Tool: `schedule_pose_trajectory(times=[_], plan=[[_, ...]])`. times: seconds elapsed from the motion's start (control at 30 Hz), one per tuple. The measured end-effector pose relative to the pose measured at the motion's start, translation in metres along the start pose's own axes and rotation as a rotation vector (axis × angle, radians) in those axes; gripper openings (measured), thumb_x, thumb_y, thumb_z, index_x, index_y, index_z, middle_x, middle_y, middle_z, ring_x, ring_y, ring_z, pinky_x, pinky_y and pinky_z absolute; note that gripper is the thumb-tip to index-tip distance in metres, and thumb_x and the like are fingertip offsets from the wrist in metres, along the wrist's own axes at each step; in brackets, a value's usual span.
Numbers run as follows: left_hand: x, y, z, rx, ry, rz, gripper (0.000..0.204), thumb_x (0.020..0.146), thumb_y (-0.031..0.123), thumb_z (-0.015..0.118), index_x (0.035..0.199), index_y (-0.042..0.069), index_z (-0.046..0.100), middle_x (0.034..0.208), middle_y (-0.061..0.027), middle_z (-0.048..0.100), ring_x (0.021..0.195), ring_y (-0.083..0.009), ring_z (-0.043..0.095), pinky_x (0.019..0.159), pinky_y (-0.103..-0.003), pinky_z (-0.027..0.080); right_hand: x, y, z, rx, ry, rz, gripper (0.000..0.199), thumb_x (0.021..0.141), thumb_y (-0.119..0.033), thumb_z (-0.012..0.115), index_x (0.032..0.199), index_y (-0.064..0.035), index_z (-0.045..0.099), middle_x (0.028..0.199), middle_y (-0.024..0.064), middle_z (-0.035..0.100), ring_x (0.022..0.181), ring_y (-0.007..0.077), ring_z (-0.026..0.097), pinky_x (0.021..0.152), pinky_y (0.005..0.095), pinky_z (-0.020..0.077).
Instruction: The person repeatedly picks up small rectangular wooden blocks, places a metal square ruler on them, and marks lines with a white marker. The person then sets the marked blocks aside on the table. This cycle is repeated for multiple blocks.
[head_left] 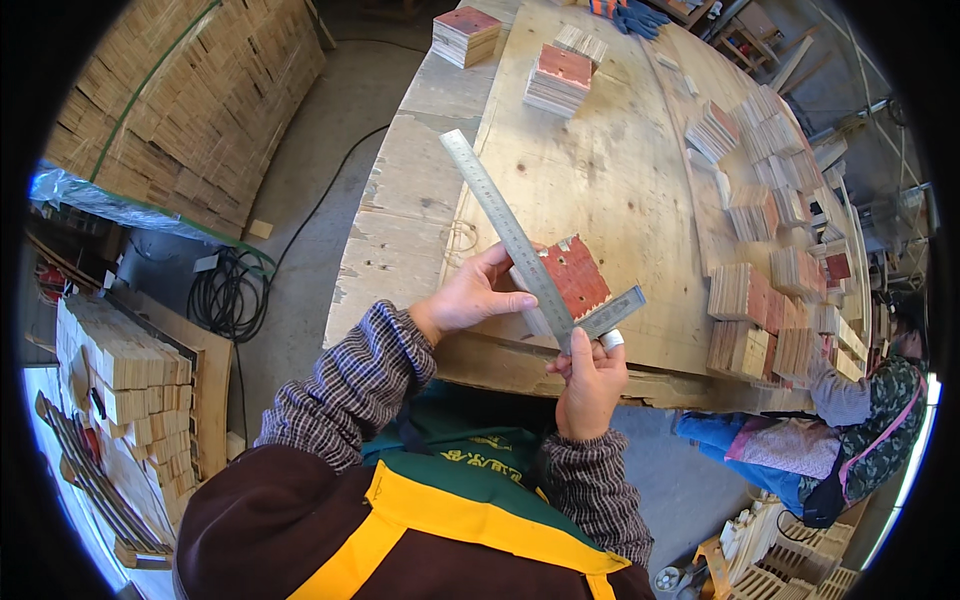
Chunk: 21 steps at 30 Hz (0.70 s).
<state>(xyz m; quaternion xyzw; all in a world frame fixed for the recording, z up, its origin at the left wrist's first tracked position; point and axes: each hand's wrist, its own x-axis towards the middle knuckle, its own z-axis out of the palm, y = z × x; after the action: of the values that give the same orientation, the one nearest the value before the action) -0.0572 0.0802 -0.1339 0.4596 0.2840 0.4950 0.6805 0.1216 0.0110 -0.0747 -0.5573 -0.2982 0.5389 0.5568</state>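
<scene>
Above the near edge of the workbench, my left hand (pixel 478 297) is closed around a square plywood block (pixel 578 277) with a red face and chipped edges. Its thumb lies by the blade of a metal try square (pixel 508 232), and the other fingers go out of sight behind. My right hand (pixel 590 390) grips the square at its corner, thumb on top. The long graduated blade slants up to the left across the block's left side; the short stock runs along its lower right edge. A white wrap covers one right fingertip.
Red-faced blocks (pixel 465 35) and another stack (pixel 560 78) stand at the bench's far end. Several block piles (pixel 745 295) line its right side, near a person (pixel 860 430). Wrapped timber (pixel 190 110) stands left, with coiled black cable (pixel 232 290) on the floor.
</scene>
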Motion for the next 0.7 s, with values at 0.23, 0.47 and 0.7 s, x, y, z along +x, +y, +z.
schedule_pose_trajectory(times=[0.23,0.47,0.7], plan=[[-0.001,0.006,0.004,-0.042,0.041,-0.040,0.067,0.084,0.007,0.076,0.141,0.004,0.043,0.137,-0.0078,0.053,0.129,-0.0193,0.048,0.110,-0.038,0.038,0.002,0.001,-0.004,-0.009,-0.023,0.007,0.033,0.094,-0.007,0.063,0.122,0.0052,0.049,0.086,0.0062,0.064,0.063,0.0097,0.058,0.057,0.0269,0.0544],[0.004,-0.007,0.036,-0.081,0.342,0.014,0.044,0.088,0.007,0.071,0.126,0.003,0.050,0.115,-0.0053,0.061,0.105,-0.0124,0.059,0.094,-0.030,0.050,0.004,0.000,-0.007,-0.016,-0.033,0.043,0.035,0.094,-0.008,0.064,0.123,0.0050,0.049,0.086,0.0070,0.065,0.063,0.0096,0.059,0.059,0.0259,0.0542],[0.005,-0.012,0.034,-0.083,0.323,0.081,0.042,0.088,0.005,0.069,0.125,0.003,0.050,0.114,-0.0051,0.061,0.104,-0.0118,0.059,0.094,-0.030,0.049,-0.003,-0.027,-0.039,0.135,0.113,-0.181,0.043,0.097,-0.004,0.057,0.136,0.0052,0.041,0.124,0.0214,0.060,0.070,0.0120,0.062,0.061,0.0250,0.0536]])
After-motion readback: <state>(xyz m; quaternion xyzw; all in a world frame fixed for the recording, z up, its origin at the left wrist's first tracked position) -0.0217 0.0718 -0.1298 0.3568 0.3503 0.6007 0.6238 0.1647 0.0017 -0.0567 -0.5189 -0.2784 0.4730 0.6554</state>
